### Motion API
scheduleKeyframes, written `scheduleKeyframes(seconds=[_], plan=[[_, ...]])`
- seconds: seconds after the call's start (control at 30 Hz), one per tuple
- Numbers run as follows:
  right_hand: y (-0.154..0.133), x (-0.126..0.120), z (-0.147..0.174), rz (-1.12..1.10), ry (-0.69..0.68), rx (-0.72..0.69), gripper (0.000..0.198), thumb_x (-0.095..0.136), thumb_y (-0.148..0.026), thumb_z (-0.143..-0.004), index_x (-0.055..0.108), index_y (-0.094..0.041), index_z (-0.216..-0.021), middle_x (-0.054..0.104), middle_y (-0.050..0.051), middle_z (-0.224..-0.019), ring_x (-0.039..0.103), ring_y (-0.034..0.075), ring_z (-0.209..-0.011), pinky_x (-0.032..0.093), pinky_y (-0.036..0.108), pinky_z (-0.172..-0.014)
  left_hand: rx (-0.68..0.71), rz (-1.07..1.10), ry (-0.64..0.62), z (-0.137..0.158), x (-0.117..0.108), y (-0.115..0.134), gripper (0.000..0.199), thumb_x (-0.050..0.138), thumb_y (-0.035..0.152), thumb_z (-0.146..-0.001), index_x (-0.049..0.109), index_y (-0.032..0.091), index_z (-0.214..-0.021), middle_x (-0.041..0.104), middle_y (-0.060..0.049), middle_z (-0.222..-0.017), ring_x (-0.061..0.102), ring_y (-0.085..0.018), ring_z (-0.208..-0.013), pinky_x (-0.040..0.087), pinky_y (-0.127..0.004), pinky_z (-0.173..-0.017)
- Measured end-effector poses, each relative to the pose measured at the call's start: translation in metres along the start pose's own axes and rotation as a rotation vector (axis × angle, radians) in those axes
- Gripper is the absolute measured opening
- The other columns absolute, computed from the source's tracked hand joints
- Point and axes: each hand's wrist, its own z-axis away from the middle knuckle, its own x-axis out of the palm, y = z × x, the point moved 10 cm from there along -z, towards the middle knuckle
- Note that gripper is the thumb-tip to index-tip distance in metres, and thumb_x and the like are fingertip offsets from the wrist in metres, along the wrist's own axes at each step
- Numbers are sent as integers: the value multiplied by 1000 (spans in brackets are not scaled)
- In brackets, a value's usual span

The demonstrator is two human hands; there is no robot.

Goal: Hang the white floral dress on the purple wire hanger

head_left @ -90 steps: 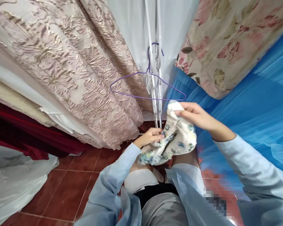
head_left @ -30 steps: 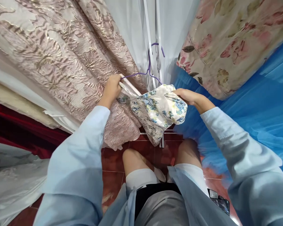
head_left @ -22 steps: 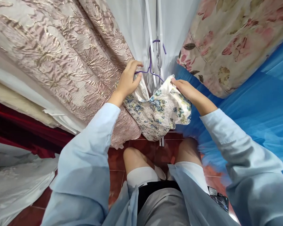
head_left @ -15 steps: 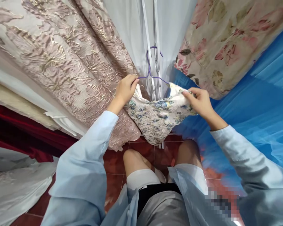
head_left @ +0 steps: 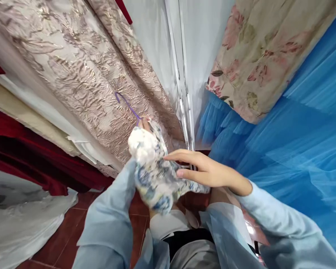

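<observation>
A white sleeveless floral top (head_left: 154,175) with blue and yellow print hangs turned sideways on a purple hanger (head_left: 128,105), its hook pointing up to the left. Fingers of my left hand (head_left: 145,124) are closed round the hanger's neck at the top of the garment; cloth hides the rest of that hand. At the garment's right side is my right hand (head_left: 205,169), fingers stretched out and apart, the tips at the cloth. Whether they press on it I cannot tell.
Pink brocade fabric with metallic leaves (head_left: 81,82) hangs at the left, above dark red velvet (head_left: 30,153). White metal rails (head_left: 184,93) stand in the middle before a white curtain. Floral cloth (head_left: 249,67) and blue tulle (head_left: 296,149) hang at the right. The floor (head_left: 70,228) is red tile.
The top and hanger have swung left and turned sideways. My left hand has shifted from the shoulder to the hanger's neck. My right hand has let go of the other shoulder and come down leftward.
</observation>
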Motion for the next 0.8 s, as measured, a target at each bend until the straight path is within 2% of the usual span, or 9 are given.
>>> scheduleKeyframes(seconds=[0.1, 0.2, 0.3, 0.37, 0.43, 0.53, 0.7, 0.73, 0.8], plan=[[47, -4, 40, -90, 196, 156, 33, 58, -37, -102, 69, -24, -130, 71, 7, -128, 66, 22, -119, 52, 37, -104, -5, 94, -165, 41, 58, 1, 47, 56, 64, -94, 54, 19, -81, 73, -6, -83, 69, -20, -85, 52, -34, -85], [81, -22, 90, -102, 564, 252, 27, 60, -35, -100, 74, -28, -122, 73, 6, -125, 66, 23, -118, 50, 39, -105, -231, 445, -534, 91, 155, 3, 48, 59, 66, -91, 51, 19, -86, 74, -9, -77, 73, -25, -76, 54, -35, -71], [86, -39, 142, -52, 922, 240, 24, 60, -33, -100, 76, -30, -116, 75, 5, -120, 67, 24, -115, 52, 39, -100, -448, 770, -765, 128, 236, 20, 45, 67, 61, -88, 49, 19, -86, 71, -7, -74, 75, -28, -82, 55, -37, -77], [81, -43, 160, -4, 995, 228, 22, 61, -31, -99, 78, -29, -111, 76, 5, -116, 68, 24, -113, 52, 39, -99, -524, 864, -816, 131, 270, 31, 43, 65, 59, -90, 46, 20, -86, 70, -5, -76, 75, -27, -89, 55, -37, -81], [76, -46, 168, 38, 988, 242, 20, 63, -30, -97, 79, -30, -109, 77, 5, -113, 68, 24, -112, 52, 38, -100, -551, 884, -812, 120, 288, 39, 44, 55, 64, -95, 43, 22, -86, 70, -5, -79, 74, -26, -95, 55, -36, -83], [74, -50, 172, 30, 972, 280, 20, 63, -30, -97, 80, -30, -108, 79, 4, -107, 71, 23, -104, 54, 35, -94, -513, 913, -786, 96, 293, 50, 48, 41, 69, -98, 41, 22, -85, 70, -6, -82, 72, -24, -102, 54, -34, -84], [89, -35, 161, -95, 887, 343, 19, 63, -33, -98, 80, -29, -107, 79, 3, -93, 72, 20, -90, 56, 32, -85, -505, 919, -866, 85, 288, 50, 41, 47, 59, -101, 42, 22, -84, 70, -5, -83, 71, -22, -107, 53, -34, -89], [91, -31, 157, -114, 871, 349, 19, 63, -33, -98, 80, -29, -107, 79, 3, -91, 72, 20, -88, 56, 31, -84, -519, 869, -837, 82, 287, 42, 41, 45, 60, -101, 42, 22, -84, 70, -5, -84, 71, -22, -107, 53, -35, -90], [94, -22, 151, -145, 841, 353, 19, 63, -34, -98, 80, -29, -106, 79, 3, -89, 72, 19, -86, 55, 30, -82, -520, 688, -671, 67, 278, 21, 44, 41, 64, -101, 43, 23, -85, 70, -4, -83, 71, -21, -107, 53, -35, -93]])
